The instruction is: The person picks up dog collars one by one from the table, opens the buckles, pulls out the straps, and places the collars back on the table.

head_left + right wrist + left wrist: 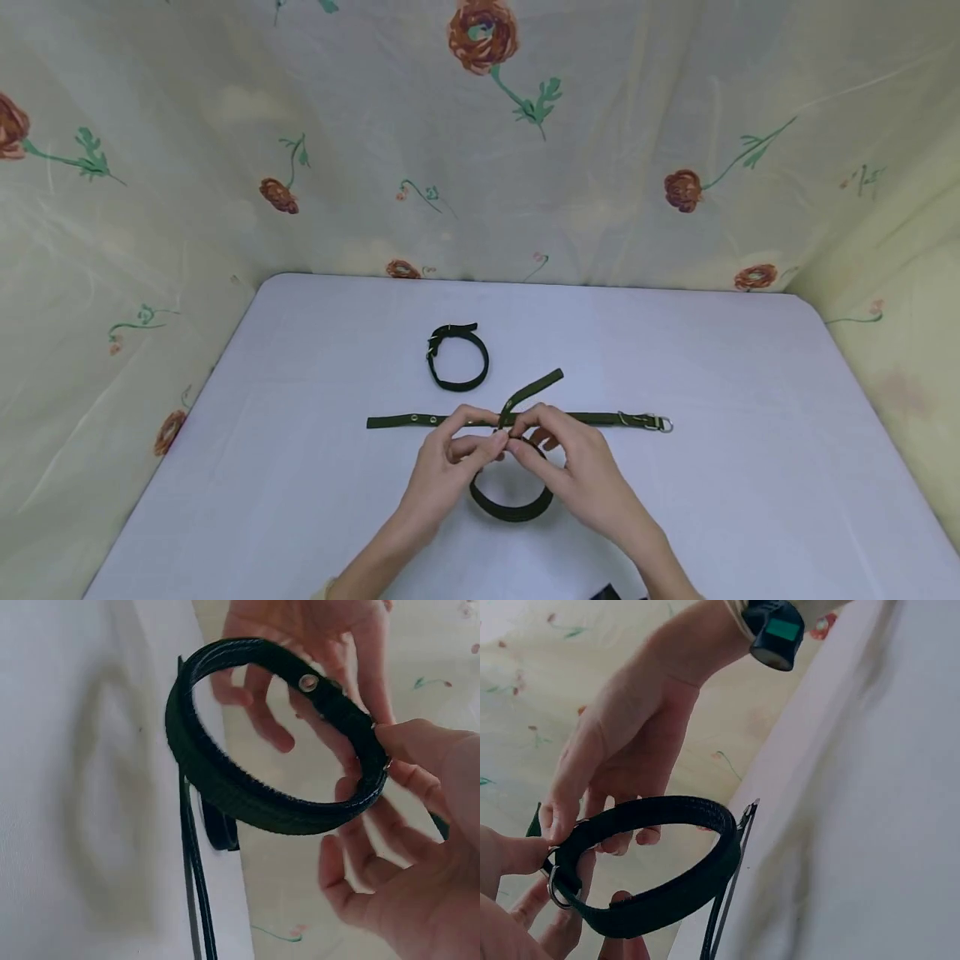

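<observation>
A dark green collar point(512, 513) is bent into a loop in front of me, raised off the table in both wrist views. My left hand point(446, 467) pinches it near its buckle end between thumb and fingers. From the other side my right hand point(581, 475) pinches the same part, fingertips close to the left ones. The strap's loose tail point(542, 385) sticks up beyond the fingers. A metal D-ring point(561, 889) shows by the fingertips in the left wrist view, and an eyelet point(308, 682) in the right wrist view. The fingers partly hide the buckle.
Just behind the hands, a second green collar point(395, 422) lies straight across the white table point(750, 500). Farther back is a buckled collar point(485, 367) in a ring. A dark object point(606, 592) shows at the bottom edge. Flowered cloth point(600, 167) surrounds the table.
</observation>
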`<state>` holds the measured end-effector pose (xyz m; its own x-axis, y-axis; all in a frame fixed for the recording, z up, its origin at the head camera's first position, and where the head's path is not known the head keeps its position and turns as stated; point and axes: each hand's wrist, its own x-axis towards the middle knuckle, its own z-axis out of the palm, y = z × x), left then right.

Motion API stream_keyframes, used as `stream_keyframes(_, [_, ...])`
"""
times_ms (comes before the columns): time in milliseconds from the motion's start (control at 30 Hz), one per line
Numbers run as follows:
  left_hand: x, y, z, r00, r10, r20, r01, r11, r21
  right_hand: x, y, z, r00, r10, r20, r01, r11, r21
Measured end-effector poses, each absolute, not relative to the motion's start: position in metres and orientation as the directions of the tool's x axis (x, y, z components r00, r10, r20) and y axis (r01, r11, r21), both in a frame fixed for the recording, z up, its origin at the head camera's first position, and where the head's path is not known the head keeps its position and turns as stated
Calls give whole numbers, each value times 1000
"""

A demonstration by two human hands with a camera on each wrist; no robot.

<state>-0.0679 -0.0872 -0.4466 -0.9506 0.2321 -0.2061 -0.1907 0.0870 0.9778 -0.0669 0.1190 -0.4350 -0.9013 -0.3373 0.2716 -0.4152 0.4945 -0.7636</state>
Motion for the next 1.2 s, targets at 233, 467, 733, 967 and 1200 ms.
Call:
stream_keyframes(233, [-70,-92,-447,-968,200,-153,-119,171,978,-68,117,-440,-864,-345,367,-504,562,-656])
stream_keyframes(467, [-73,-94,-450,-977,199,-71,-9,295,955,-68,116,-442,-870,-322,373,-493,553,-672])
stream_keyframes(733, [-71,-100,-452,-969,246,-37,58,367,928,-68,116,-440,-900,-241,364,-435,547,-715])
stream_keyframes(967, [-65,-109,-454,-974,224,-24,66,388,919,-71,119,-436,-919,-181,351,-393,521,-758])
stream_keyframes(1200, [-66,-110,-456,-980,195,-28,52,393,918,-71,119,-436,-932,-134,338,-357,509,-783])
